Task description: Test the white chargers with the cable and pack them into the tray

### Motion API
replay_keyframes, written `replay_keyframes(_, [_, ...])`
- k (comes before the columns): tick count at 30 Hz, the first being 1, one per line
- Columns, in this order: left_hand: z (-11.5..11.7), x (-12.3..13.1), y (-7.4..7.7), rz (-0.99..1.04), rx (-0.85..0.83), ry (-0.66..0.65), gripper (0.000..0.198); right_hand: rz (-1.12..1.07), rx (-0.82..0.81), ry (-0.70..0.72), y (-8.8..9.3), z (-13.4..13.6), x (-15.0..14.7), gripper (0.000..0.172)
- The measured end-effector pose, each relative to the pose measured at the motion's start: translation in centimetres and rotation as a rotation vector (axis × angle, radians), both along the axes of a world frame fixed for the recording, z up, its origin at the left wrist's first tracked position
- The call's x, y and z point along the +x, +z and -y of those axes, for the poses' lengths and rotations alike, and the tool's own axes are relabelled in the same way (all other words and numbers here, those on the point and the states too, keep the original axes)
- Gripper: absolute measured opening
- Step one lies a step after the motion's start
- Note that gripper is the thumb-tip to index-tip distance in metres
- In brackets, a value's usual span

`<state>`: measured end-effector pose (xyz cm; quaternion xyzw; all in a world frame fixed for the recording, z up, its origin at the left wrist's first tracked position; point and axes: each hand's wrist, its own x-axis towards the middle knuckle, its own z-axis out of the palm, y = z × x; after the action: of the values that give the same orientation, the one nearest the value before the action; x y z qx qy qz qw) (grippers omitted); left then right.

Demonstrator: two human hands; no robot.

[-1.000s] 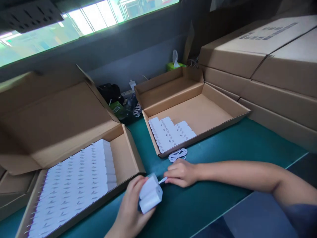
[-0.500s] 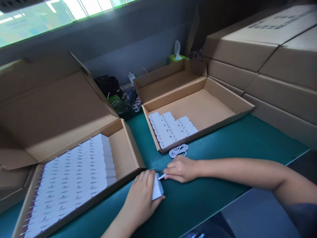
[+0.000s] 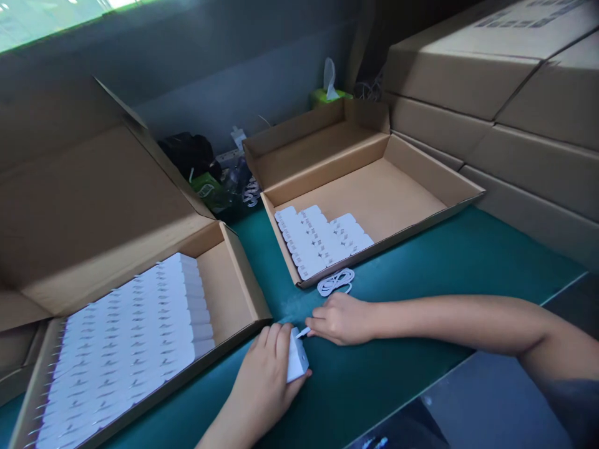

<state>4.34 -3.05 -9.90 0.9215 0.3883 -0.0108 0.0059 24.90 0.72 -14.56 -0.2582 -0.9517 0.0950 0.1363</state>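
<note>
At the far left, an open cardboard carton [image 3: 224,280] sits on the teal desk [image 3: 421,268], its lid standing up behind tight rows of white flat blocks [image 3: 121,330] that fill most of its base. Behind its lid lies a black bag [image 3: 185,156]. Just past the carton's front corner, the left hand [image 3: 262,386] has its grip curled around a white adapter block [image 3: 297,357], fingers pressed against the block, which stands tilted on the desk. The right hand [image 3: 341,319] comes in from the right, its grip pressed together on a thin white pin [image 3: 303,332] that touches the block's top edge. Just above that hand lies a coiled white cable [image 3: 335,282], beside a second open carton [image 3: 369,193] holding a smaller stepped batch of white units [image 3: 318,240]. A green tissue box [image 3: 327,93] sits behind it, and sealed cartons [image 3: 491,125] are stacked at the right.
</note>
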Motion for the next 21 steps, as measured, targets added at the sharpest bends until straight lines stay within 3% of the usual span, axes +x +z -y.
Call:
replay_keyframes(7, [-0.3, 0.1, 0.1, -0.011, 0.018, -0.069, 0.054, 0.028, -0.069, -0.005, 0.9, 0.3, -1.2, 0.024])
replay_keyframes(15, [0.2, 0.6, 0.7, -0.062, -0.068, 0.071, 0.049, -0.055, -0.012, 0.064, 0.1, -0.2, 0.9, 0.025])
replay_keyframes(21, [0.3, 0.6, 0.6, 0.005, -0.072, 0.078, 0.047, -0.186, -0.005, 0.155, -0.8, 0.9, 1.4, 0.028])
